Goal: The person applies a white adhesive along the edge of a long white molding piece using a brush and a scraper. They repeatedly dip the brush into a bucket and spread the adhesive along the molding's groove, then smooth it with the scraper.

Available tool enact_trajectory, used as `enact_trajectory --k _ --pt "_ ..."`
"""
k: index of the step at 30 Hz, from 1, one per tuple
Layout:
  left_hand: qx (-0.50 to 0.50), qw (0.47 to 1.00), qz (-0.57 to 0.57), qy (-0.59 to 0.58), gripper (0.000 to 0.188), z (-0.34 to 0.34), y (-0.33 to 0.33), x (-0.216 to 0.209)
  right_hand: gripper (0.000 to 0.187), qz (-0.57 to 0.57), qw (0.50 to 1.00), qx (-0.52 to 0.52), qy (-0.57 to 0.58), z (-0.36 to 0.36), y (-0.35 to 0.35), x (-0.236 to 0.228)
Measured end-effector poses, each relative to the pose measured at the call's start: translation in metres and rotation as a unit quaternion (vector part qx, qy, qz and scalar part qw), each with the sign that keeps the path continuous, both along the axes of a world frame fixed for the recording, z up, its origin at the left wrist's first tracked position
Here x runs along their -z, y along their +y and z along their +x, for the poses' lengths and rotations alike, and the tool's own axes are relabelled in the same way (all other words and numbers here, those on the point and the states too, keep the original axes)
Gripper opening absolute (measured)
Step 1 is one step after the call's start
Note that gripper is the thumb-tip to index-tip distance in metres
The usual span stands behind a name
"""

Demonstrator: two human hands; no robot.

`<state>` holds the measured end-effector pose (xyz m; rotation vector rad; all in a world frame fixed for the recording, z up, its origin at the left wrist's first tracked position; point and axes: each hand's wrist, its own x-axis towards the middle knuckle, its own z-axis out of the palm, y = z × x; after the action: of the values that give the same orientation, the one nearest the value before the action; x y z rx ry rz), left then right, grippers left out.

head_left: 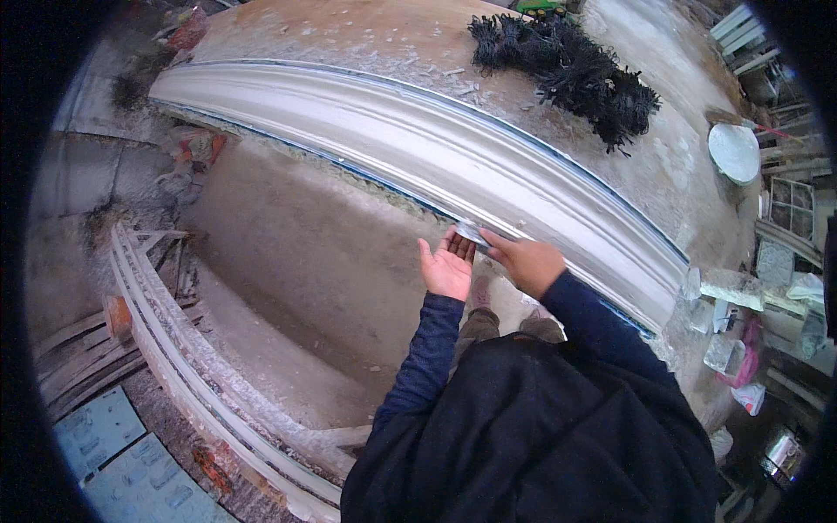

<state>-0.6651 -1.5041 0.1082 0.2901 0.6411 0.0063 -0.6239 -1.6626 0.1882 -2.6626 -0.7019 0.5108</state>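
A broad, worn brown-and-grey desk (336, 30) carries a long white ribbed moulding (366, 126) with blue edging, which lies just beyond the hands. Tangled black stringy bundles (580, 78) sit behind it. The right hand (529, 266) has its fingers pinched on a small flat grey metal blade (471, 233); the left hand (449, 268) is palm-up, fingers spread and loose, at the blade's tip, contact unclear. The moulding's ribs look fully shaped; what remains seems minor, perhaps a small pale crumb (520, 223) on its near side.
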Motion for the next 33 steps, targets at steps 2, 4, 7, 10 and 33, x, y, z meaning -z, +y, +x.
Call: enact_trajectory --k 2,4,7,10,33 --pt "0.007 1.0 -0.009 -0.009 0.081 -0.002 0.004 0.01 0.036 0.008 1.0 0.009 0.0 0.005 0.024 0.003" --pt "0.004 1.0 -0.02 0.005 0.08 -0.001 0.005 0.003 0.036 0.002 1.0 0.008 0.005 0.006 0.026 0.002" --pt "0.023 0.999 -0.034 -0.003 0.078 -0.002 0.008 -0.005 0.04 -0.055 0.997 -0.004 0.059 -0.004 -0.008 -0.008" --pt "0.024 0.999 -0.046 0.009 0.076 0.0 0.009 -0.007 0.037 -0.057 0.997 -0.009 0.041 -0.009 -0.014 -0.02" --pt "0.0 0.989 0.14 0.044 0.079 0.041 0.057 -0.009 0.037 0.053 0.999 -0.01 0.004 0.015 0.032 0.019"
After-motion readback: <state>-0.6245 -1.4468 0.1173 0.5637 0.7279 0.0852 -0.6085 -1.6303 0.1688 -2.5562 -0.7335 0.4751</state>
